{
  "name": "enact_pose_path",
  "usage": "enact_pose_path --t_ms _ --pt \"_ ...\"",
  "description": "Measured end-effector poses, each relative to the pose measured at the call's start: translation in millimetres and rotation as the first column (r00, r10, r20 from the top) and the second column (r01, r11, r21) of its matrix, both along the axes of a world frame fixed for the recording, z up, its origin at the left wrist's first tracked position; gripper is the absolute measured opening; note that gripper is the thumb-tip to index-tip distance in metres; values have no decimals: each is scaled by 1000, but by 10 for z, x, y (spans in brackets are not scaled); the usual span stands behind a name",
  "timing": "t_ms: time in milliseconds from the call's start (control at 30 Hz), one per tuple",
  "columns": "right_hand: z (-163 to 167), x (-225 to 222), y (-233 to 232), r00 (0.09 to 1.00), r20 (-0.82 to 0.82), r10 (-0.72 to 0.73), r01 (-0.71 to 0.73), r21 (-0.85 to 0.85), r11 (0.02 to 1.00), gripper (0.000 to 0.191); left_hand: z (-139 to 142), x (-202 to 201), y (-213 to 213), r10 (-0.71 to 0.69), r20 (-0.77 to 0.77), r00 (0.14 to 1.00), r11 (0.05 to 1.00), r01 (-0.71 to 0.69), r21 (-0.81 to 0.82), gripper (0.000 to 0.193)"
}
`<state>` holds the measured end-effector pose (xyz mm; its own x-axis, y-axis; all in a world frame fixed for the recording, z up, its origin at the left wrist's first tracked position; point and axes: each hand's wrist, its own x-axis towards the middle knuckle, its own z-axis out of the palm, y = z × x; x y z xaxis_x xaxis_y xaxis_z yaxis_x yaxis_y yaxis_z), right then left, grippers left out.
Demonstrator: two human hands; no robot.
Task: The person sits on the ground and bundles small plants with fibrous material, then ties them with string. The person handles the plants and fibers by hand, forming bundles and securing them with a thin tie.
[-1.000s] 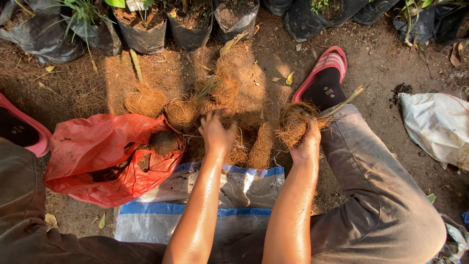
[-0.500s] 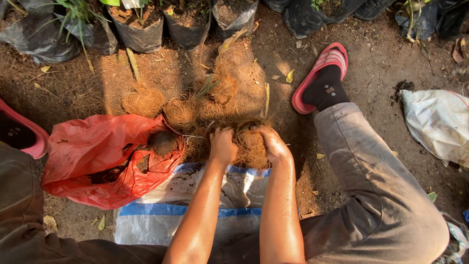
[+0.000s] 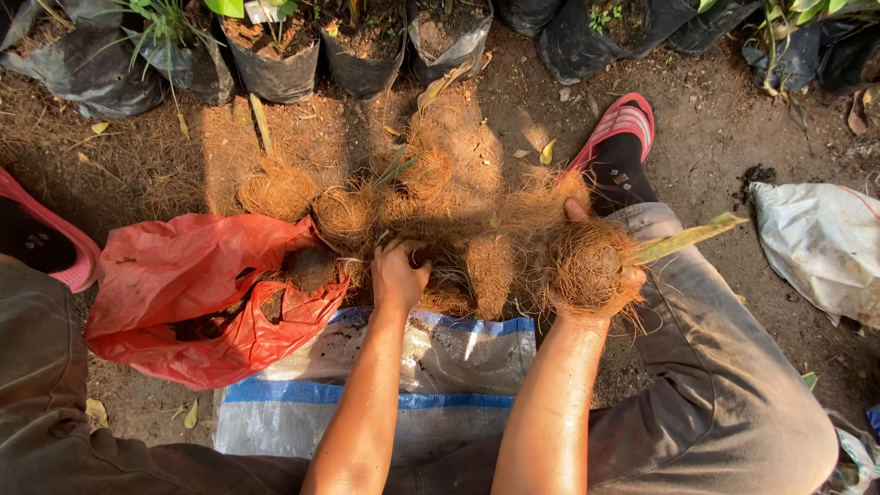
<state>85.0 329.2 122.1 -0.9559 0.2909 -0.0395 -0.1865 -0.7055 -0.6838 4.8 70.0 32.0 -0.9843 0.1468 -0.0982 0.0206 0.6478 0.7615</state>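
Far left, 9 o'clock: pink sandal (image 3: 55,240) at frame edge, idle. Next to it the red plastic bag (image 3: 197,293) lies open on the ground, dark soil and a husk lump visible in its mouth; some material looks bagged already, judging by the bulge.

Top row, 11 to 1 o'clock: black nursery bags with plants (image 3: 275,55), untouched.

Centre, 12 o'clock of the hands: coconut fibre pile (image 3: 449,183) spread over the dirt, with several rolled fibre balls (image 3: 275,191) sitting at its left edge. These look finished. Loose fibre remains in bulk, so I'd judge the work as partway, more left than done.

Left hand (image 3: 399,275): fingers curled down into the fibre at the pile's near edge, gripping or raking a tuft; can't tell how much it has.

White woven sack with blue stripes (image 3: 403,385) at 6 o'clock, flat under the forearms, just a bit of dirt on it.

Right hand (image 3: 600,275): closed around a fibre bundle (image 3: 587,266), lifted off the pile over the right knee. A green leaf strip (image 3: 687,238) sticks out of it toward 2 o'clock. Bundle is ragged, not yet compact.

Far right, 3 o'clock: white plastic bag (image 3: 820,247), not in use.
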Motion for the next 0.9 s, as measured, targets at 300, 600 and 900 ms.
enact_pose_path --t_ms 300,600,900 --pt "-101 49 -232 970 36 239 -240 4 971 101 1253 -155 -103 57 14 998 928 -58 368 27" --pt "38 -57 -558 934 97 344 -357 210 910 109 819 -202 241 -73 274 959 802 -107 587 23" --pt "-249 -388 -464 713 695 -92 -21 153 988 82 611 -103 74 143 -229 963 552 115 826 11"
